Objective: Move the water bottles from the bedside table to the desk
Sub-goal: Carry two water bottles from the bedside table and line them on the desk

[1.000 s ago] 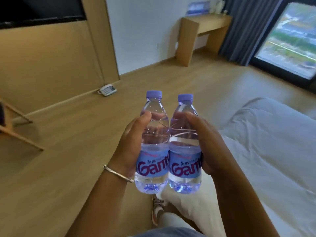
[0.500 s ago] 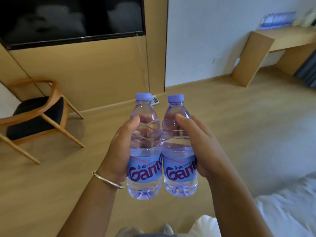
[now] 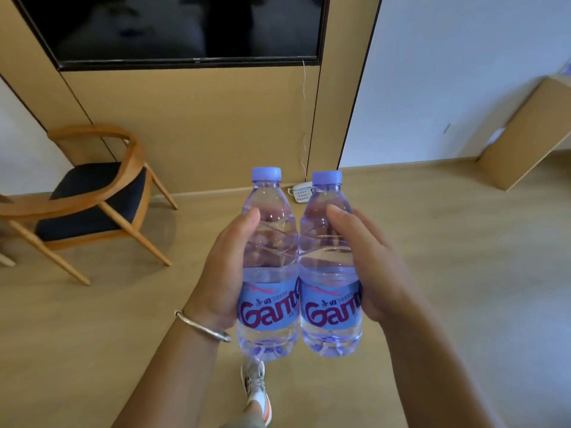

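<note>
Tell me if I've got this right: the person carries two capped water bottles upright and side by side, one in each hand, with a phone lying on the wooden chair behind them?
Nearly. The head view shows the phone lying on the floor by the wall panel, not on the wooden chair. The rest holds: the left hand grips the left bottle, the right hand grips the right bottle, both capped, upright, side by side.

left bottle (image 3: 268,267) | right bottle (image 3: 330,267) | clear, lilac caps (blue labels) | upright, touching, held aloft

floor (image 3: 432,273): wood | on it: chair (image 3: 92,205), telephone (image 3: 301,193), desk (image 3: 522,134)
</note>
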